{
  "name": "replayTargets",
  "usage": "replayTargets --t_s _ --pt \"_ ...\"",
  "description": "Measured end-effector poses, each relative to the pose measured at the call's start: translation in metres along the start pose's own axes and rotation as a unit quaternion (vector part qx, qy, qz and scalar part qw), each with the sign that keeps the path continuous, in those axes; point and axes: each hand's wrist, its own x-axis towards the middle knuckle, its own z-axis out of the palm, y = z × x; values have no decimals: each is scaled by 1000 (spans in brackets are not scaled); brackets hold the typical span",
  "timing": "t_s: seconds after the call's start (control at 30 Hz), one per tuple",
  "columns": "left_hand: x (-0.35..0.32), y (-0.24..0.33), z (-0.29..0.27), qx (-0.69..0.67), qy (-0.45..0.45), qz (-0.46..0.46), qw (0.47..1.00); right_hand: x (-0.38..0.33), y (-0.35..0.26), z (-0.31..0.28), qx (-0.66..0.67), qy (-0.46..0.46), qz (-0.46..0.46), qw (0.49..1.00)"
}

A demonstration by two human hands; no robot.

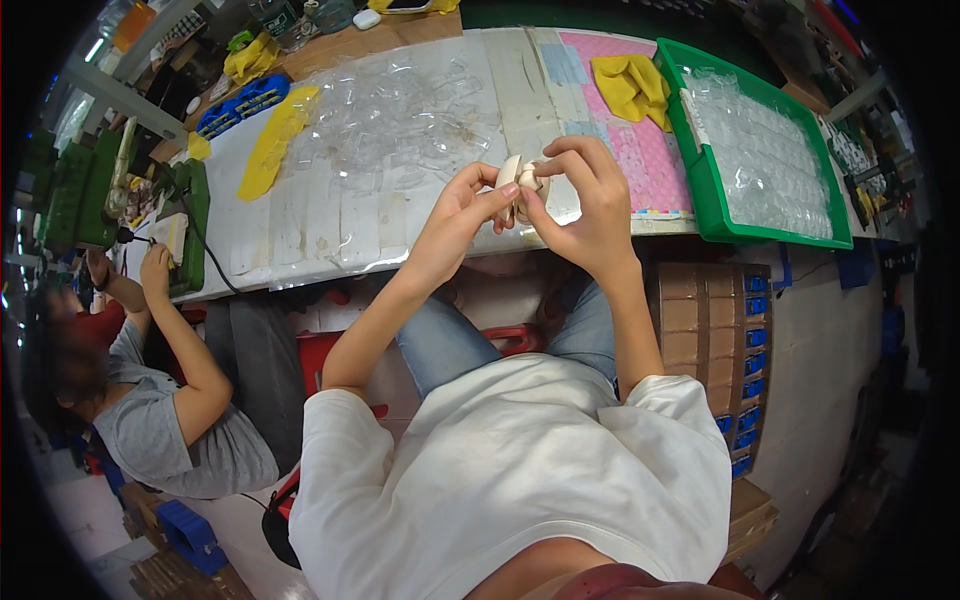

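Note:
My left hand and my right hand meet above the near edge of the white worktable. Between their fingertips they pinch a small cream-coloured plastic part. Both hands grip it, the left from the left side, the right curled over its top and right side. Most of the part is hidden by my fingers. Behind the hands lies a heap of clear plastic pieces on the table.
A green tray full of clear plastic parts stands at the right, with a yellow cloth on a pink mat beside it. A co-worker in grey sits at my left by a green machine. Stacked cartons stand under the table.

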Motion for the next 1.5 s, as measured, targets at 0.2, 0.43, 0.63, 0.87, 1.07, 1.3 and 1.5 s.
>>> replayTargets --t_s 0.2,0.43,0.63,0.87,1.07,1.3,1.5 --pt "-2 1 -3 -29 1 -1 1000 -5 7 -2 48 -17 41 998" --pt "0 1 -9 -70 -4 3 998 -24 30 10 518 -142 319 781" --pt "1 -4 -17 -42 4 11 999 -32 31 19 583 -154 327 728" --pt "4 -8 -20 199 47 102 974 -34 28 33 555 -121 308 763" --pt "29 11 -62 377 117 189 899 -30 36 43 509 -44 296 807" --pt "152 84 -288 403 278 272 829 -65 80 32 -65 96 204 972" --pt "203 88 -393 461 335 234 788 -82 75 35 -119 100 221 963"
